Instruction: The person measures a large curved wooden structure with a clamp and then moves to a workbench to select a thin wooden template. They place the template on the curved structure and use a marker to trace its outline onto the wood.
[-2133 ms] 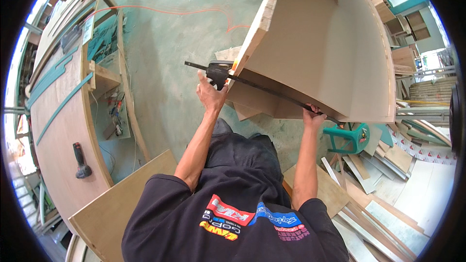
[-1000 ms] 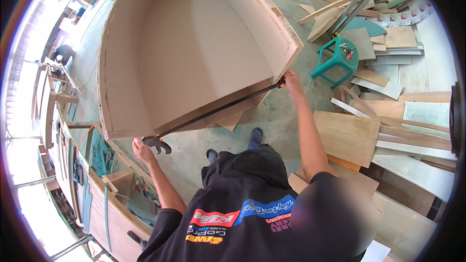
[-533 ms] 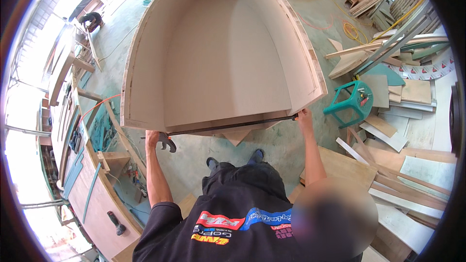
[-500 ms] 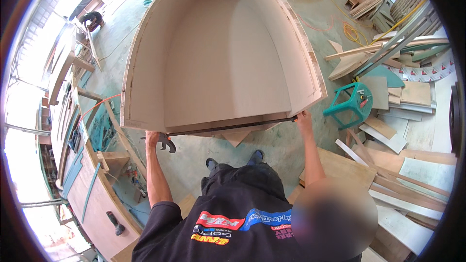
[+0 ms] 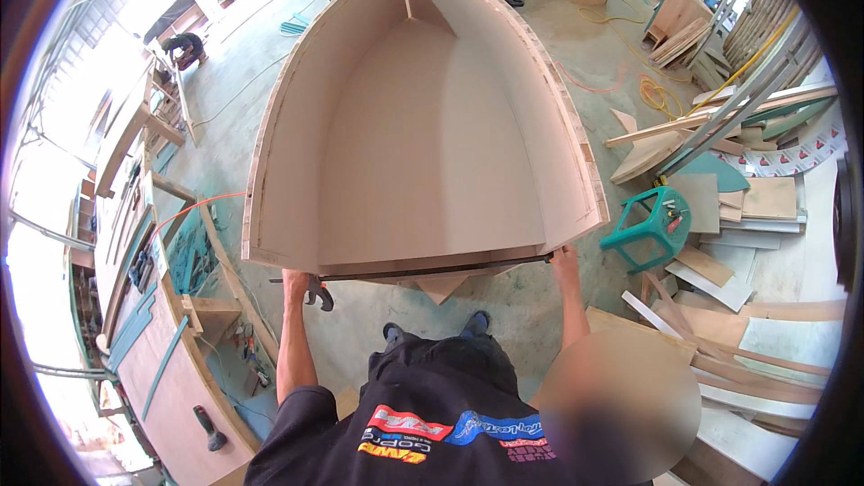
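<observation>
A long black bar clamp (image 5: pixel 423 268) stretches across the near end of a large pale plywood shell (image 5: pixel 292 153), which is shaped like a boat hull with a pointed far end. My left hand (image 5: pixel 294 282) is closed around the clamp's left end, beside its dark curved handle (image 5: pixel 319 294). At the other end, my right hand (image 5: pixel 564 263) grips the clamp close to the shell's right near corner. Both hands hang just below the near edge, and the fingers are partly hidden by the wood.
To the right stands a green plastic stool (image 5: pixel 652 225) with small tools on it, beside piles of board offcuts (image 5: pixel 747 306). At left, a wooden workbench (image 5: pixel 171 369) carries a dark power tool (image 5: pixel 210 427). Another person (image 5: pixel 184 48) bends over in the far left.
The shell and clamp sit slightly lower in view, and the shell's whole pointed far end now shows. Both hands remain at the clamp's ends.
</observation>
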`<action>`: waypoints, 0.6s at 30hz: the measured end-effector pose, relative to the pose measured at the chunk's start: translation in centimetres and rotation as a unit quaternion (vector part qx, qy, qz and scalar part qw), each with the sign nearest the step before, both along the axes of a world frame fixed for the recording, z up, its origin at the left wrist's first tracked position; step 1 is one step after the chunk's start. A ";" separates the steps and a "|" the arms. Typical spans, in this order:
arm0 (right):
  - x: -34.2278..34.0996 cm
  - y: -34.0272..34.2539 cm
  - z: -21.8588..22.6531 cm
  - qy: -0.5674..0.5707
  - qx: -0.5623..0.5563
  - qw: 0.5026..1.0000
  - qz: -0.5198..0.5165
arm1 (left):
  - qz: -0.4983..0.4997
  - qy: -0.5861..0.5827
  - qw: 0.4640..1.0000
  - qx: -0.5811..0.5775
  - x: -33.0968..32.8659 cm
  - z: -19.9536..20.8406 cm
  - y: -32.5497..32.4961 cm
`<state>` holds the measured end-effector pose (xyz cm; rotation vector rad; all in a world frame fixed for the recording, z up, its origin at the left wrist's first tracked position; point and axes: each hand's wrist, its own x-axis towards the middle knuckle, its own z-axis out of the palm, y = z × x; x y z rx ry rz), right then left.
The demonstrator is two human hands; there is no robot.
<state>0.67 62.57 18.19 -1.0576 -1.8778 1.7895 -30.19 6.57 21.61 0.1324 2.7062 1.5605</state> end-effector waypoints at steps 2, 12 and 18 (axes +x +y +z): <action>1.3 1.7 0.3 -0.089 0.184 0.977 0.056 | 0.063 -0.011 0.990 0.123 0.4 2.3 -1.7; -5.4 -0.3 31.2 0.190 -0.115 0.970 0.104 | 0.036 0.178 0.967 0.178 5.3 24.4 7.0; -7.1 -2.1 30.7 -0.050 0.366 0.920 0.127 | 0.111 0.203 0.957 0.173 4.6 24.0 7.8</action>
